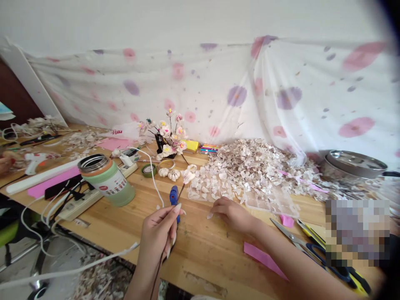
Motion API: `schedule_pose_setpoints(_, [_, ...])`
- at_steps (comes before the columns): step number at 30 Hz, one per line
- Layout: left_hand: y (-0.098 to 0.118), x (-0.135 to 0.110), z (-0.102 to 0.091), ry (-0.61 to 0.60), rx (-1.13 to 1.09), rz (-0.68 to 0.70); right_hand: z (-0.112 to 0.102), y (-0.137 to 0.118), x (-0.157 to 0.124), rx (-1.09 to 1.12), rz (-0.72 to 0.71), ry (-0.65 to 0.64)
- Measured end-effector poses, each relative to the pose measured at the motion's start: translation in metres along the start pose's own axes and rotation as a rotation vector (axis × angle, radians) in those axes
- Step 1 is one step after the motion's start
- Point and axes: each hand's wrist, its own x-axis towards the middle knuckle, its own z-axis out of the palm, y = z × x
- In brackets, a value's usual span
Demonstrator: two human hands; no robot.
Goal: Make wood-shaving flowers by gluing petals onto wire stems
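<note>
My left hand (161,229) is closed in a pinch around the thin dark stem of a white flower (188,176). The flower points up and away, and its brown stem runs down below my wrist. Right behind those fingers is a blue glue gun (174,195) with a white cord, partly hidden by the hand. My right hand (233,214) is low over the table with its fingers curled in. A small whitish bit shows at its fingertips; whether it is a petal or a nail I cannot tell. Beyond it, papery petals (204,187) lie on a clear compartment tray (275,203).
A large heap of dry papery skins (250,158) sits at the back. Scissors (293,237), a yellow cutter (311,234) and pink paper (264,258) lie right. Left are a green jar (109,183), a power strip (78,206) and another person's hand (8,161). Flowers (167,133) stand behind.
</note>
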Motion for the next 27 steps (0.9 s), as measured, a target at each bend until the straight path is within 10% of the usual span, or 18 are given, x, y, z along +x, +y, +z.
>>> schedule_pose_setpoints(27, [-0.016,0.006,0.026,-0.102,0.107,-0.03,0.028,0.024,-0.007,0.051,-0.026,0.123])
